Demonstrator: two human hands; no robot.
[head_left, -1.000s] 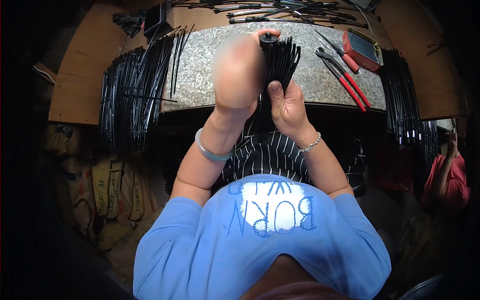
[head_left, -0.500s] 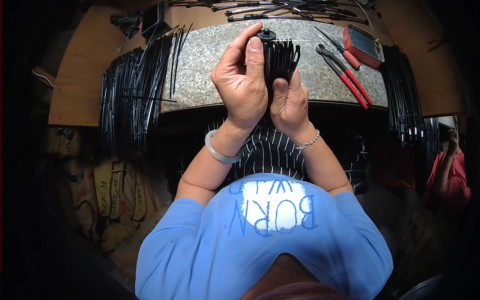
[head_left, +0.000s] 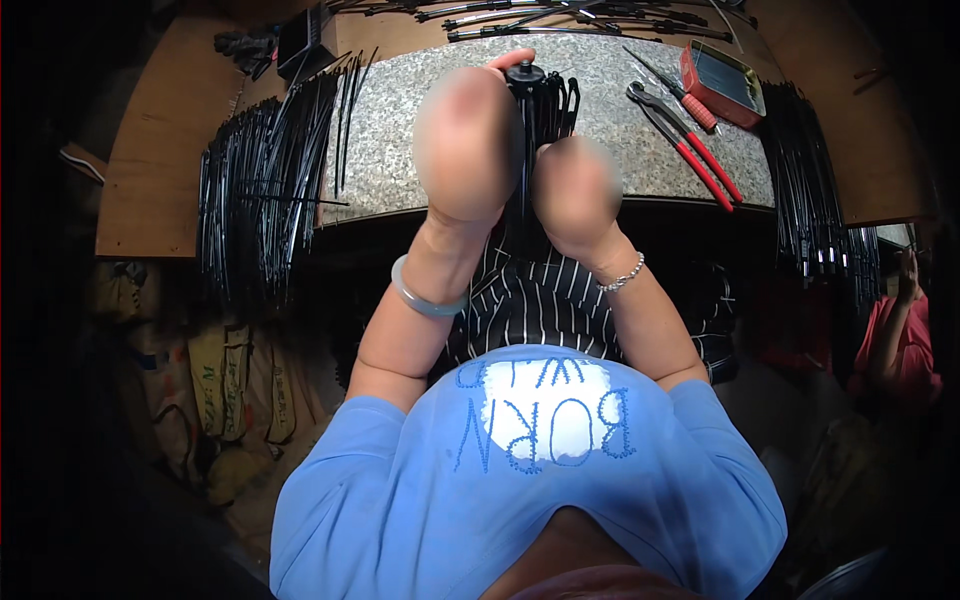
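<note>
Between my hands, above the front part of the grey speckled board (head_left: 400, 130), is a bundle of black umbrella ribs (head_left: 527, 150). A round black hub (head_left: 525, 72) with a small knob tops it, and several ribs with looped ends stand out at its right. My left hand (head_left: 468, 145) closes on the left side of the bundle below the hub, one fingertip showing behind the hub. Lower on the right side, my right hand (head_left: 578, 190) grips the ribs. Both hands are blurred, so most finger detail is hidden. The bundle's lower end goes down in front of my striped apron (head_left: 540, 300).
Red-handled pincers (head_left: 690, 150), a red-handled pointed tool (head_left: 695, 108) and a red box (head_left: 722, 85) lie right on the board. Thin black rods hang at left (head_left: 265, 190) and right (head_left: 805, 180); more rods (head_left: 590, 20) lie behind. Someone in a red top (head_left: 895, 345) sits far right.
My left hand has shifted slightly left and down, the hub a little left and down too. The ribs now stand closer together, and fewer looped ends spread to the right.
</note>
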